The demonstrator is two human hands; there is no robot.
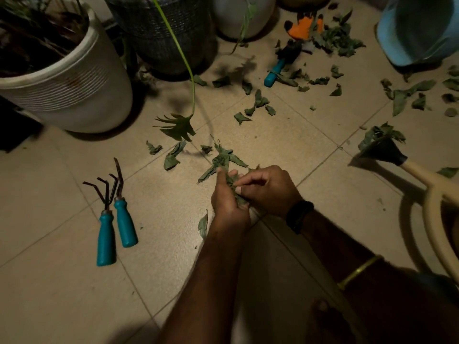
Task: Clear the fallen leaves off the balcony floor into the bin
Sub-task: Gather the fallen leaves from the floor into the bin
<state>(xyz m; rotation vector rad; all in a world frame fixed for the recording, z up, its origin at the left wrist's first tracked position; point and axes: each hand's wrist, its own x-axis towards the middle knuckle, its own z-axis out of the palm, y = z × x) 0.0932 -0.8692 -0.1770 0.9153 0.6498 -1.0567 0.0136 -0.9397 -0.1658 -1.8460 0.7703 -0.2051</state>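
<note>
The bunch of dried leaves (pixel 224 161) lies on the tiled floor (pixel 62 281) directly ahead of my hands, its long axis running from lower left to upper right, away from me. Its near end is already gathered between my palms.

My left hand (pixel 227 194) grips the near end of the bunch, fingers curled round it and thumb up. My right hand (pixel 267 189) meets it from the right, its fingers curled and pinching the same leaves. The two hands touch across the bunch, so neither is nearer.

Loose leaves (pixel 259 104) are scattered beyond the bunch, ahead and to the right. More leaves lie piled by the orange glove (pixel 301 27) and the teal-handled trowel (pixel 278 68). One single leaf (pixel 203 225) rests just left of my left wrist.

The pale blue bin (pixel 419 28) stands at far upper right, well apart from the hands. In my judgement the coming move is a lift and a carry forward and to the right.

A hand rake (pixel 105 219) and a second teal-handled tool (pixel 123 209) lie to the left. A watering-can spout (pixel 382 152) reaches in from the right.
</note>
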